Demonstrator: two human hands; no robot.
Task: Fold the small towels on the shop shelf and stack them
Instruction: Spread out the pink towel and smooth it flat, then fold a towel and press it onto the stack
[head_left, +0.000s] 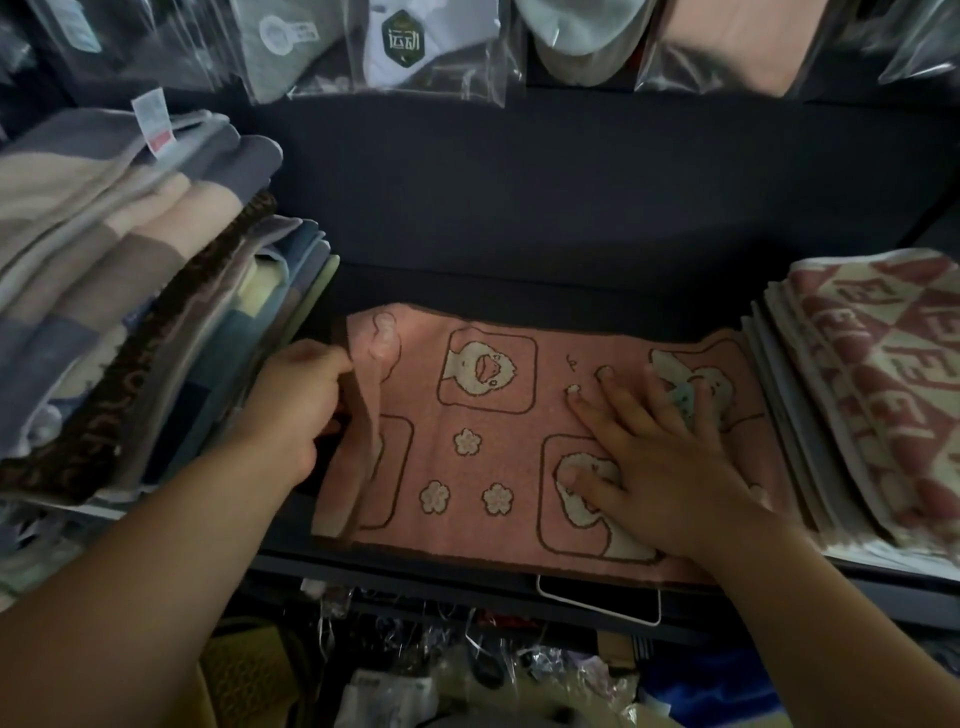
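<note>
A pink towel (498, 436) with cream duck and flower prints lies spread across the dark shelf (519, 218). My left hand (301, 400) pinches the towel's left edge, which is lifted and curled inward. My right hand (660, 457) rests flat, fingers spread, on the right half of the towel, pressing it down. The towel's near edge hangs slightly over the shelf's front lip.
A tall pile of folded grey, beige and brown towels (130, 291) stands at the left. A stack of red-and-cream patterned towels (872, 395) sits at the right. Bagged goods (400, 47) hang above. Packaged items (467, 675) crowd the space below the shelf.
</note>
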